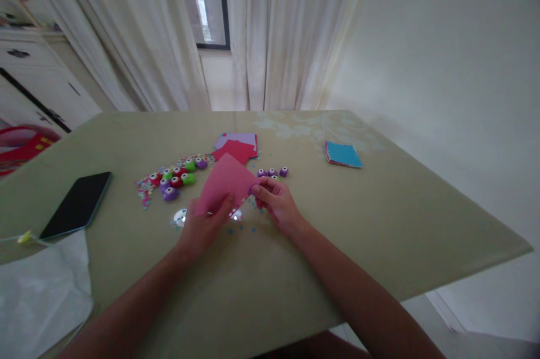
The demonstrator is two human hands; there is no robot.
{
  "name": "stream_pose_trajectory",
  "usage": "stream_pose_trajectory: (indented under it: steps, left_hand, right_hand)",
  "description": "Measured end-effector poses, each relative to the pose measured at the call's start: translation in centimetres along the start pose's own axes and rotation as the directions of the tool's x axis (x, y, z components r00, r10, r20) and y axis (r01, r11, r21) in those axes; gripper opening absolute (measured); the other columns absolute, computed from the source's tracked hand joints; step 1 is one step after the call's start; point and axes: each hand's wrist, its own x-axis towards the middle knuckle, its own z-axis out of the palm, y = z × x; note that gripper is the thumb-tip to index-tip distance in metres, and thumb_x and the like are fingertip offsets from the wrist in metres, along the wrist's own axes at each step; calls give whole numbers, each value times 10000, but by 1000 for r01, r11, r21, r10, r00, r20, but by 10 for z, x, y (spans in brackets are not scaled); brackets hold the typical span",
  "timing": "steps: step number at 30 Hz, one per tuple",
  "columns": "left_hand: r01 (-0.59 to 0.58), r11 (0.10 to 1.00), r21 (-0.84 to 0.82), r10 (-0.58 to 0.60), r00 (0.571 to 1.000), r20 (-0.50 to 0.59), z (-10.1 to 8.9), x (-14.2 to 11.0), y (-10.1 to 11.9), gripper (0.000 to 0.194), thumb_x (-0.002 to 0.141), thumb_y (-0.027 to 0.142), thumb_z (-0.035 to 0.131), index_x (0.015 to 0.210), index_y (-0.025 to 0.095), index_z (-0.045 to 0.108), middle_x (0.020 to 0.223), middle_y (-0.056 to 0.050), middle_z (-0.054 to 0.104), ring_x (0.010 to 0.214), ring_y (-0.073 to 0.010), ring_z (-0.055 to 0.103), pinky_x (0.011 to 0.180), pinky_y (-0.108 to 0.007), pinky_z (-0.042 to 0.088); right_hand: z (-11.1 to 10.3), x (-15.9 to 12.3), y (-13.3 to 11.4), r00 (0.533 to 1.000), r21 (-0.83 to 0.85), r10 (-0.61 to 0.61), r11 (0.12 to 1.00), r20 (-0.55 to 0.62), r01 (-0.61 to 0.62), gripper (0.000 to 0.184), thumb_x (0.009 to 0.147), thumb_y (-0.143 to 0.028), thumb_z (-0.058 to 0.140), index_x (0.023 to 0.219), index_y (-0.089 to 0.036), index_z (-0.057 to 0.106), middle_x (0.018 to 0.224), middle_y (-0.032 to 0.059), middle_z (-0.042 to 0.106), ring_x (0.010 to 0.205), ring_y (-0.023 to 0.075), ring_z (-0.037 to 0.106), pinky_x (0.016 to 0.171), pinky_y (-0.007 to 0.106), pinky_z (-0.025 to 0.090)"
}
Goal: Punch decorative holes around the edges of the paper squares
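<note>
My left hand (pixel 206 229) is closed on a pink sheet of paper (pixel 230 182), thumb on its near face, holding it tilted above the table. Along the sheet's lower right edge runs a row of small punched holes. At its right corner my right hand (pixel 276 201) pinches a small purple paper punch (pixel 252 189), mostly covered by the fingers. Behind that hand stand several purple punches (pixel 284 171). Left of the sheet is a cluster of red, green and purple punches (pixel 171 194) with white round tops. Blue paper bits (pixel 230 230) lie beneath the hands.
Red and lilac sheets (pixel 248 139) lie behind the pink one. Coloured confetti (pixel 145 200) is strewn around the punch cluster. A stack of sheets, blue on top (pixel 343 155), lies at right. A dark tablet or phone (pixel 78 204) and a white bag (pixel 42 297) are at left.
</note>
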Motion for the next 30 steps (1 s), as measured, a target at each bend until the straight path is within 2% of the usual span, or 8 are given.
stream_pose_trajectory:
  steps: [5, 10, 15, 20, 30]
  left_hand:
    - [-16, 996, -89, 23, 997, 75, -3, 2, 0, 415, 808, 591, 660, 791, 184, 737, 719, -57, 709, 685, -240, 647, 585, -309, 518]
    - [-65, 997, -50, 69, 994, 85, -5, 6, -6, 420, 838, 594, 655, 751, 189, 724, 671, -49, 675, 698, -247, 651, 588, -310, 511]
    - [-103, 990, -98, 116, 983, 139, -10, 10, -5, 384, 862, 562, 634, 849, 191, 731, 770, -53, 733, 721, -243, 656, 651, -335, 536]
    - [-133, 989, -69, 143, 977, 160, -12, 11, -7, 363, 867, 543, 638, 784, 193, 692, 692, -41, 686, 670, -226, 627, 605, -320, 504]
    - [-112, 993, -33, 116, 977, 176, -10, 11, -12, 404, 876, 555, 634, 743, 180, 703, 647, -26, 656, 609, -195, 596, 537, -282, 466]
  right_hand:
    - [-1, -1, -1, 1000, -57, 15, 998, 17, -14, 455, 683, -577, 952, 832, -192, 759, 687, -32, 617, 580, 101, 490, 558, 254, 374]
    - [-1, -2, 2, 996, -51, 75, 996, 45, -73, 477, 685, -604, 947, 781, -188, 735, 668, -29, 611, 569, 97, 482, 550, 250, 364]
    - [-2, -2, 5, 993, -47, 98, 994, 69, -95, 478, 681, -602, 949, 788, -186, 740, 667, -29, 620, 560, 93, 477, 547, 250, 359]
    - [-2, -3, 5, 992, -67, 105, 993, 77, -99, 450, 717, -597, 931, 786, -190, 751, 669, -23, 616, 566, 98, 477, 548, 256, 350]
    - [-4, -2, 9, 991, -97, 115, 989, 73, -108, 478, 707, -621, 925, 772, -189, 734, 672, -24, 619, 563, 95, 481, 553, 253, 346]
